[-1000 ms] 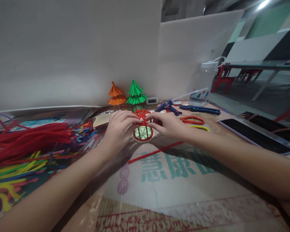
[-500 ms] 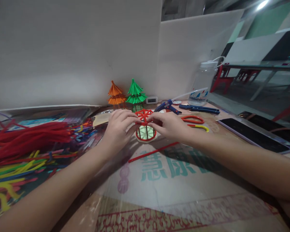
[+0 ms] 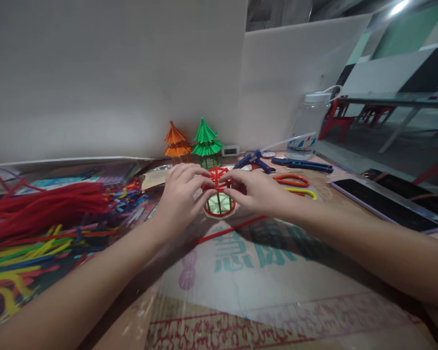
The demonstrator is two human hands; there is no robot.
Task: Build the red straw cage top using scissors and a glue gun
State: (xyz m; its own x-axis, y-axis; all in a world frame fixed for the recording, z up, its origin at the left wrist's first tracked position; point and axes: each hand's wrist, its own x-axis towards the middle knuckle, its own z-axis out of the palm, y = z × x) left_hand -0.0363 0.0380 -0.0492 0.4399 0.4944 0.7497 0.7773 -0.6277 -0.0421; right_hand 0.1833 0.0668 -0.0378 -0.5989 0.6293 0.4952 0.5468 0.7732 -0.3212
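In the head view, a small red frame (image 3: 219, 190) is upright between the left hand (image 3: 184, 188) and right hand (image 3: 257, 188), whose fingers pinch its upper ring from opposite sides. Its pale green base (image 3: 213, 207) shows below the fingertips, behind a red strip (image 3: 233, 228).

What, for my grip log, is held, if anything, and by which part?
Left hand and right hand seem to pinch the round frame by its upper red ring.

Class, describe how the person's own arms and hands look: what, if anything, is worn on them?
The left hand and right hand are bare, with no gloves. Both forearms are uncovered in view: no sleeves, watch or bracelet shows.
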